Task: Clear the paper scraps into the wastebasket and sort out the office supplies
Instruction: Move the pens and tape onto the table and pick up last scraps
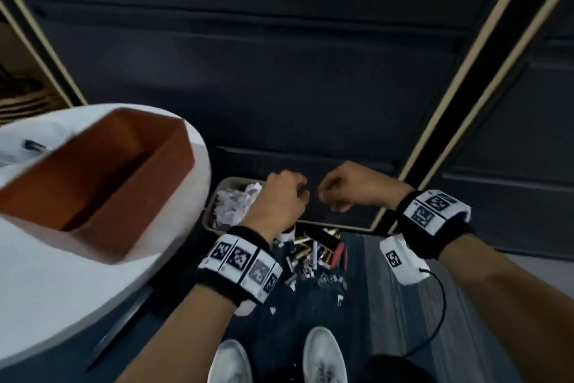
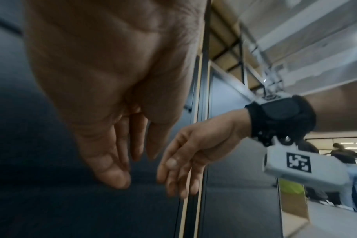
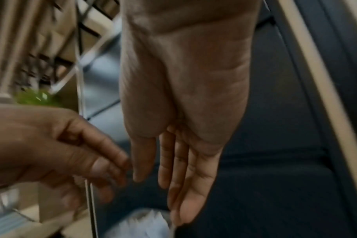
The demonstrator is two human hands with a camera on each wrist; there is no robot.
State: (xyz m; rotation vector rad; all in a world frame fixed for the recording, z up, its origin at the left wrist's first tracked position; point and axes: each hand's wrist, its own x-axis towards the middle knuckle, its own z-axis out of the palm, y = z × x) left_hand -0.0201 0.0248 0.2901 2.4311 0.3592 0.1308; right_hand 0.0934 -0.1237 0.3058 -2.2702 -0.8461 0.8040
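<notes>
A beige wastebasket (image 1: pixel 210 209) stands on the floor beside the table, with crumpled white paper scraps (image 1: pixel 236 204) inside; the scraps (image 3: pixel 149 225) also show blurred low in the right wrist view. My left hand (image 1: pixel 298 193) hovers over its right rim and my right hand (image 1: pixel 326 196) is close beside it. Both wrist views show relaxed, nearly straight fingers holding nothing: left hand (image 2: pixel 120 157), right hand (image 3: pixel 173 173). A heap of small office supplies (image 1: pixel 313 255), clips and pen-like pieces, lies below my wrists.
A brown open box (image 1: pixel 102 177) sits on the round white table (image 1: pixel 62 274) at the left, with a dark pen-like thing (image 1: pixel 32 145) behind it. A dark panelled wall is straight ahead. My white shoes (image 1: pixel 323 354) stand below the heap.
</notes>
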